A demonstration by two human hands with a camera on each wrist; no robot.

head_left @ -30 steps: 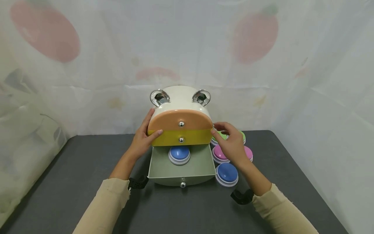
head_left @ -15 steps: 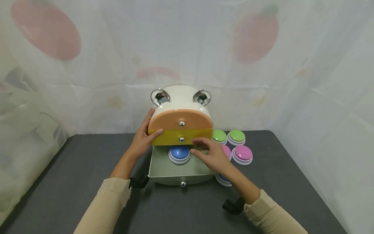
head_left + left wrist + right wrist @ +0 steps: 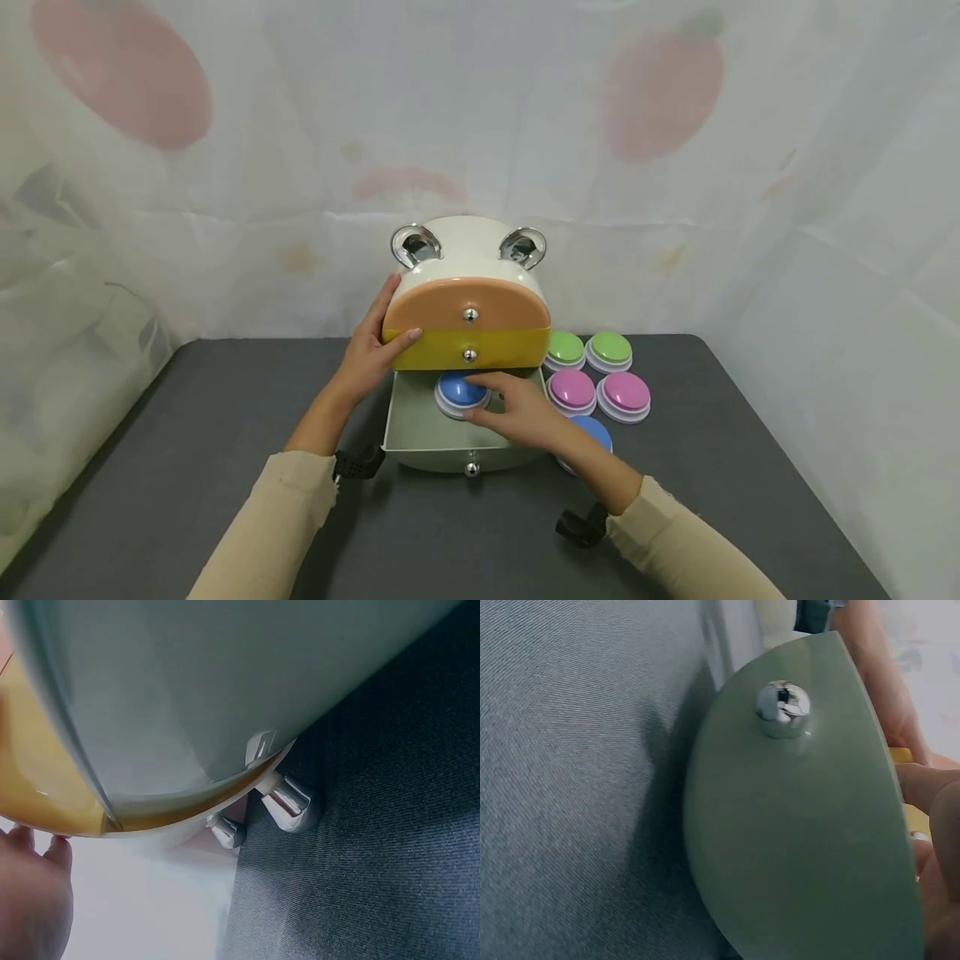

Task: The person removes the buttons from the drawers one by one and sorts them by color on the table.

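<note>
Blue domed push-button on a white base (image 3: 461, 392) is sitting in the pulled-out pale green bottom drawer (image 3: 420, 429) of the white animal-shaped plastic drawer box (image 3: 468, 250). Right hand (image 3: 517, 410) is curling its fingers over the button's right edge, touching it; whether the grip is closing I cannot tell. Left hand (image 3: 371, 354) is bracing the box's left side, fingers straight.

Progress: one button stowed; five are waiting on the dark grey surface (image 3: 187, 467): two green, two pink, one blue (image 3: 594, 432).

Versus half a second ago: right hand is moving left, onto the button.
</note>
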